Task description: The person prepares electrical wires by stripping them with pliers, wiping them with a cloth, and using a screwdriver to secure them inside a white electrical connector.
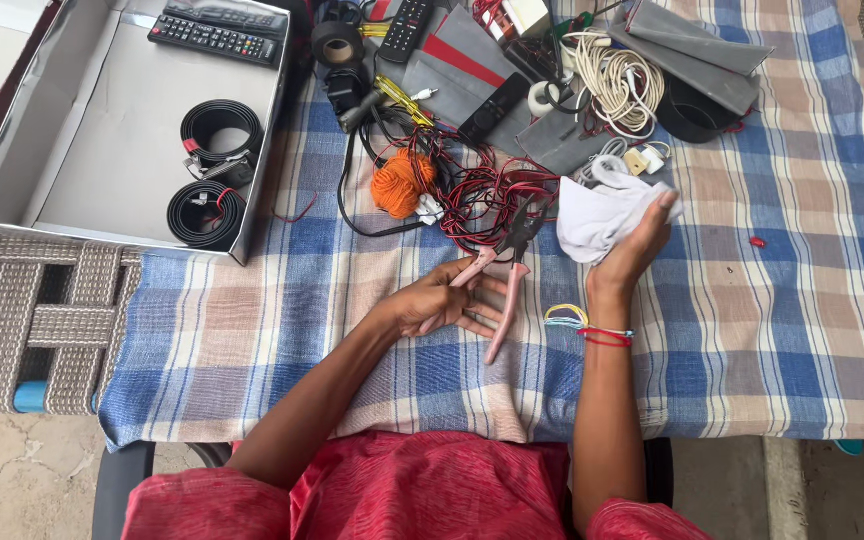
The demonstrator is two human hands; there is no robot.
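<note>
Our left hand (442, 303) grips the pink-handled pliers (505, 268), jaws in the red-black wire tangle (487, 195). Right hand (637, 245) clutches a white cloth (597, 215) just right of the pliers. Orange twine ball (400, 183) left of the tangle.

Dressed in a red garment (432, 490) of woven, slightly streaked cloth, with short sleeves ending above the elbows. Both forearms bare. Around the right wrist, several thin thread bands (582, 325): yellow, blue and pale ones higher up, red ones lower down. Nothing worn on the left wrist or fingers.
</note>
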